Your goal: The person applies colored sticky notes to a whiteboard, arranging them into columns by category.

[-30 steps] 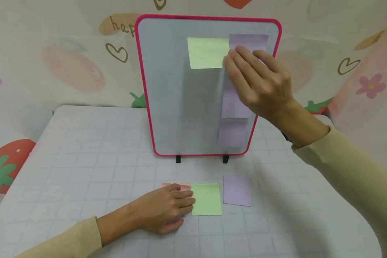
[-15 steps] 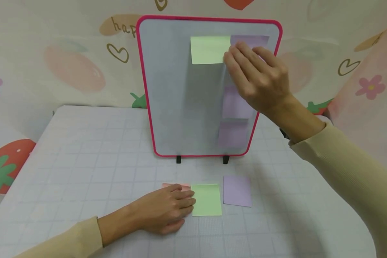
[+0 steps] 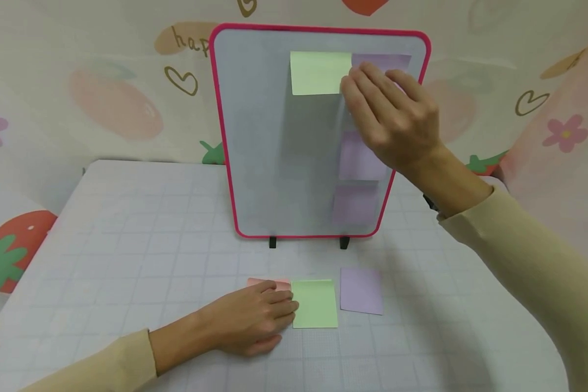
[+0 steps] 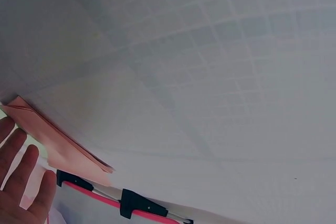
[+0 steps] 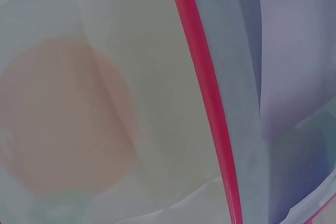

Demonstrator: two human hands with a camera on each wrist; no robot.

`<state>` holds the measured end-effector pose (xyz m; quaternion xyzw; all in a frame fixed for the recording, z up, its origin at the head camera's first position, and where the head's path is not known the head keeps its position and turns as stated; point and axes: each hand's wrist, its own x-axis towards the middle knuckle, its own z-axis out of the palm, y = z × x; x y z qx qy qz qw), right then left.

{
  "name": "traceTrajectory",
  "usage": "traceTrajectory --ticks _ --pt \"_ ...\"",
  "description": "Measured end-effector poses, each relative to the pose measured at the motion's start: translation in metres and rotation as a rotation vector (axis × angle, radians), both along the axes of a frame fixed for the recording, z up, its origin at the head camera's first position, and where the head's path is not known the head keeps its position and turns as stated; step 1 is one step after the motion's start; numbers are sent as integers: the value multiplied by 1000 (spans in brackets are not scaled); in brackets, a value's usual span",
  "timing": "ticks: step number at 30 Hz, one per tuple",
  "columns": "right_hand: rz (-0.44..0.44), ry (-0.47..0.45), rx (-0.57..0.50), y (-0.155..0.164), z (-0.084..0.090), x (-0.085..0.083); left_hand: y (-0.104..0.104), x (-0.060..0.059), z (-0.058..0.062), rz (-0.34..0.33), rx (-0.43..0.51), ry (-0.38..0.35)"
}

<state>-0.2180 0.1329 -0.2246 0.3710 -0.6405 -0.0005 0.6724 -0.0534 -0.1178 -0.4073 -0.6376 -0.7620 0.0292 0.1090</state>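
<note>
At the top of the upright whiteboard (image 3: 255,136), my right hand (image 3: 397,114) pinches a light green sticky note (image 3: 318,73) by its right side. That note overlaps the board's upper part, left of a purple sticky note (image 3: 382,61) half covered by the hand. The right wrist view shows purple paper (image 5: 299,45) on the board, but not the hand. On the table, my left hand (image 3: 255,318) rests over a pink sticky note pad (image 3: 259,282), mostly hidden beneath it. In the left wrist view, fingers (image 4: 23,177) lie fairly straight beside the pink pad (image 4: 63,142).
Two more purple notes, a middle one (image 3: 357,158) and a lower one (image 3: 355,202), hang down the board's right side. A green pad (image 3: 315,305) and a purple pad (image 3: 361,291) lie before the board. Black feet (image 3: 273,242) support its pink frame (image 3: 229,179).
The green note has risen slightly and shifted a little right, its edges now more level. My right hand moved up slightly with it, while the left hand stayed in place.
</note>
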Motion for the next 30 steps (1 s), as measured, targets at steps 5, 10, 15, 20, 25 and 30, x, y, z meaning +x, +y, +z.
traceTrajectory --ticks 5,10,15,20,25,30 --pt "6 -22 26 0 -1 -1 0 0 0 -3 10 -5" --pt "8 -32 40 1 -3 -2 0 -1 -1 -2 12 -4" --pt "9 -41 41 0 -4 -2 0 0 3 9 21 -50" --pt "7 -50 48 1 -4 -2 6 -6 17 15 109 -95" --pt "1 -65 58 2 -6 -2 10 -28 65 48 236 -77" --pt "-3 -71 64 3 -7 -3 2 -61 130 166 426 49"
